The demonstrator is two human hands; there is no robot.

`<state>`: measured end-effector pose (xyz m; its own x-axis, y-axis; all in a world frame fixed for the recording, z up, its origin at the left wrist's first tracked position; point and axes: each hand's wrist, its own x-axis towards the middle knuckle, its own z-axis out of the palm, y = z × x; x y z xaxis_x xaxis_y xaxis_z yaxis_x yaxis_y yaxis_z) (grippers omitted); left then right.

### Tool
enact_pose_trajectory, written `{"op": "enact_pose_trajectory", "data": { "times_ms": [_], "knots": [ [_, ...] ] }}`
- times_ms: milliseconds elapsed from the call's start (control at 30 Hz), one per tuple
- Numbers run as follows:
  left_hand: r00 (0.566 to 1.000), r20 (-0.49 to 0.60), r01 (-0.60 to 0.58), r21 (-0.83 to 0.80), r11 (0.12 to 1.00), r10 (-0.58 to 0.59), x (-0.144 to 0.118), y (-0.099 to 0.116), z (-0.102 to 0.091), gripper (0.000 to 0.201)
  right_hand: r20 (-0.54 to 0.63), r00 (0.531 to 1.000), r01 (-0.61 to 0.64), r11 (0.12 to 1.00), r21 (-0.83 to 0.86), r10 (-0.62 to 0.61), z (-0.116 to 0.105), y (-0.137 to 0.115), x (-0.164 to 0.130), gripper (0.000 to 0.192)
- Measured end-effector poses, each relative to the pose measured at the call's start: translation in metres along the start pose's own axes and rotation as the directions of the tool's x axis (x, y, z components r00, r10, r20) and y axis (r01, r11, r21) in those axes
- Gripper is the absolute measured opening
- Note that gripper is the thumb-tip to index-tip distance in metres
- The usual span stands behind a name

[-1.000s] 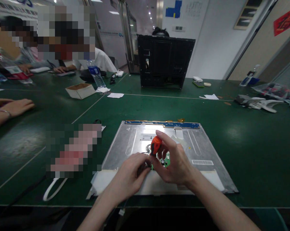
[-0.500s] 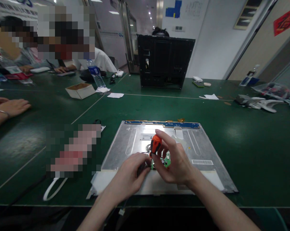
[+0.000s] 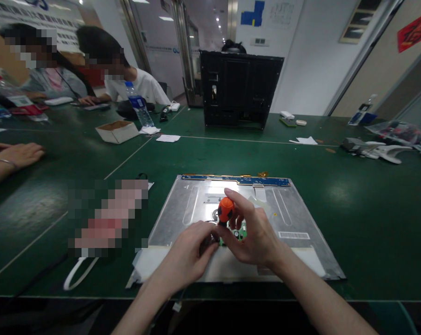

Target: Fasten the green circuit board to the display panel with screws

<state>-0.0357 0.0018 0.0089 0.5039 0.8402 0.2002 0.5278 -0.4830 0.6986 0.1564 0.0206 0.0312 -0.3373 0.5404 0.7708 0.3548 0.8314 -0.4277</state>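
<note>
An orange-and-black screwdriver (image 3: 226, 209) stands over a small green circuit board (image 3: 244, 230), its tip hidden by fingers. My right hand (image 3: 258, 235) is closed on the handle, index finger over the top. My left hand (image 3: 191, 249) is closed at the board's left edge, thumb and fingers pinched near the screwdriver's lower end; what they hold is hidden. Beneath both hands lies a silver metal display panel (image 3: 168, 228), flat on the green table (image 3: 370, 218). A blue circuit strip (image 3: 213, 179) runs along the panel's far edge.
Left of the panel is a pixelated pinkish item with a white strap (image 3: 72, 274). Another person's hands (image 3: 22, 156) rest at the far left. Farther back are an open box (image 3: 116, 132), a water bottle (image 3: 140, 109) and a black upright monitor housing (image 3: 240, 88). Two people sit back left.
The screwdriver handle has tipped, showing more of its orange end to the camera, and sits slightly lower. My hands have stayed nearly in place.
</note>
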Motion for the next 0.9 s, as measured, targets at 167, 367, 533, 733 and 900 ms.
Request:
{"op": "enact_pose_trajectory", "data": {
  "times_ms": [167,367,533,733,900],
  "knots": [
    [1.0,-0.023,0.019,0.027,0.999,-0.018,-0.0002,0.0036,-0.0005,0.013,0.016,1.0,0.004,0.999,0.038,-0.005,-0.0012,-0.0009,-0.0006,0.071],
    [0.997,-0.069,0.018,0.034,0.999,-0.016,0.0008,0.0067,-0.0002,0.012,0.023,0.999,-0.025,0.999,0.049,0.024,-0.0001,-0.0006,-0.0028,0.073],
    [0.996,-0.086,-0.009,0.043,0.999,0.012,0.0012,0.0062,-0.0001,0.012,-0.009,1.0,-0.016,1.0,-0.001,0.016,0.001,-0.0004,-0.0015,0.071],
    [0.997,-0.079,-0.015,0.051,0.999,0.019,0.0013,0.0066,-0.0008,0.012,-0.019,0.999,0.031,0.999,-0.007,-0.031,-0.0002,-0.0005,0.0011,0.067],
    [0.998,-0.062,-0.006,0.051,0.999,0.009,0.0,0.0067,-0.0017,0.012,0.006,0.999,0.038,0.998,0.052,-0.038,-0.0015,-0.0003,-0.0005,0.072]
  ]
}}
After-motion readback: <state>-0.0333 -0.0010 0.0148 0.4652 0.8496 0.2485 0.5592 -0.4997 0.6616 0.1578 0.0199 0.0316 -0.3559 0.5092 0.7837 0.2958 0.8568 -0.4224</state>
